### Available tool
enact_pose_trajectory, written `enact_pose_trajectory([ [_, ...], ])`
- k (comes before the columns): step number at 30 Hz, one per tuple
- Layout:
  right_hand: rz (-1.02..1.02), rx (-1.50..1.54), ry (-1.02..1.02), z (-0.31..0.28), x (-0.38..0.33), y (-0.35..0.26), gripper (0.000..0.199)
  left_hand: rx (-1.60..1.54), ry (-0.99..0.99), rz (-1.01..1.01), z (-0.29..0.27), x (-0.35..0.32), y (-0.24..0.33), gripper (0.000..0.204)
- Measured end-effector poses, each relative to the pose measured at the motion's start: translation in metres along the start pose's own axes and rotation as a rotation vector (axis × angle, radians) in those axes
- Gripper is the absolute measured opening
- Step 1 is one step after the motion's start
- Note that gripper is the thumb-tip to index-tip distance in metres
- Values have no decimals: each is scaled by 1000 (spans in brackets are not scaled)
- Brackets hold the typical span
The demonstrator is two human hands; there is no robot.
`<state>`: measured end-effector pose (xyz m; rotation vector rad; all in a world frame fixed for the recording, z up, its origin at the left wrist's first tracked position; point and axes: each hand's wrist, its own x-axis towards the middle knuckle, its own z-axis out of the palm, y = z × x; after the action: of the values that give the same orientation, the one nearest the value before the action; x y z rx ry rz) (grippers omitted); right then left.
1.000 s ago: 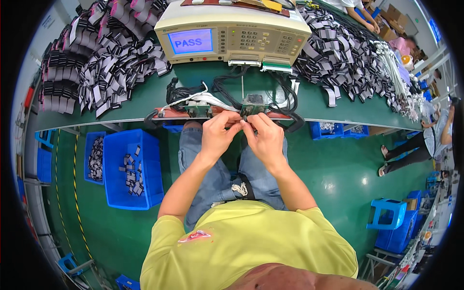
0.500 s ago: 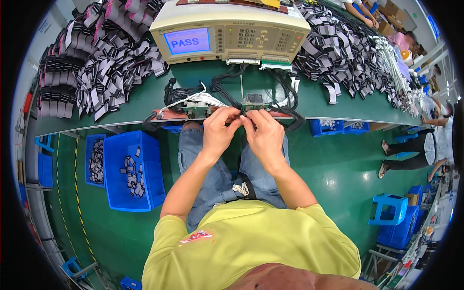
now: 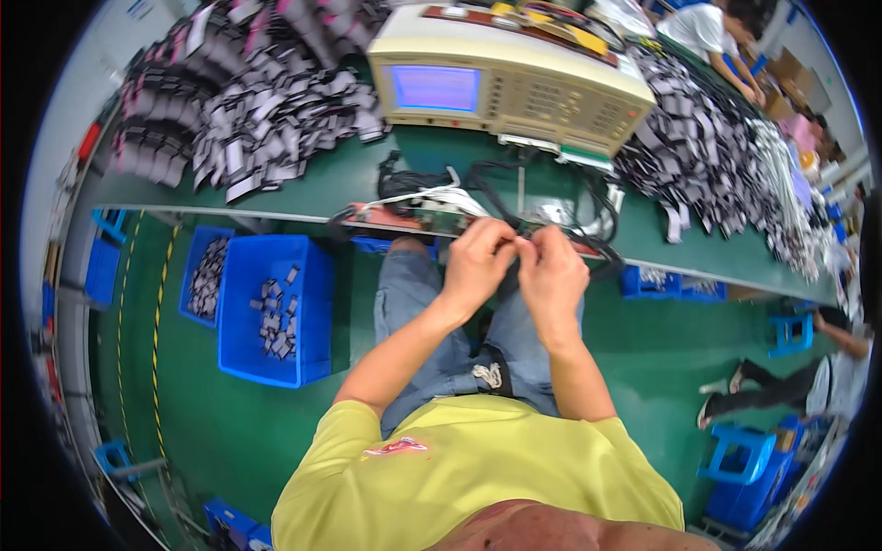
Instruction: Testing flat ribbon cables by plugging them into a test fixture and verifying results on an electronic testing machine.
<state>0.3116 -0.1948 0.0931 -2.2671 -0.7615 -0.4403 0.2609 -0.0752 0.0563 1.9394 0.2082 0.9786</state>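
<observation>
My left hand point(image 3: 478, 264) and my right hand point(image 3: 555, 275) meet at the table's front edge, fingertips pinched together. Whatever sits between them is too small and blurred to make out. Just beyond the fingers is a small test fixture point(image 3: 551, 213) with a clear top. Black cables point(image 3: 491, 179) and white wires point(image 3: 450, 196) run near it on a reddish board point(image 3: 386, 215). Behind stands a beige bench tester point(image 3: 514, 73), its lit purple-blue screen point(image 3: 435, 88) facing me.
Heaps of short grey ribbon cables with black connectors point(image 3: 276, 115) lie left of the tester, and more ribbon cables point(image 3: 689, 156) lie right. A large blue bin point(image 3: 276, 358) holding several cables stands on the floor at left. Blue stools point(image 3: 740, 452) and other people point(image 3: 703, 32) are at right.
The whole view has shifted and tilted, so the table and tester appear farther right. Large lettering on the tester's screen is gone. My hands stay pinched together near the fixture.
</observation>
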Motion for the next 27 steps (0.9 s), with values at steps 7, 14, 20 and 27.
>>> enact_pose_trajectory([
  [7, -76, 82, -38, -8, -1, 2, 22, 142, 70, 247, -74, 19, 14, 10],
  [14, -95, 129, -49, -8, -6, 5, 20, 748, 59, -429, -169, 123, -93, 47],
  [20, -79, 134, -53, -8, -5, 5, 19, 879, -1, -557, -160, 153, -130, 66],
  [27, -82, 126, -64, -9, -7, 6, 19, 713, 75, -460, -170, 152, -127, 32],
])
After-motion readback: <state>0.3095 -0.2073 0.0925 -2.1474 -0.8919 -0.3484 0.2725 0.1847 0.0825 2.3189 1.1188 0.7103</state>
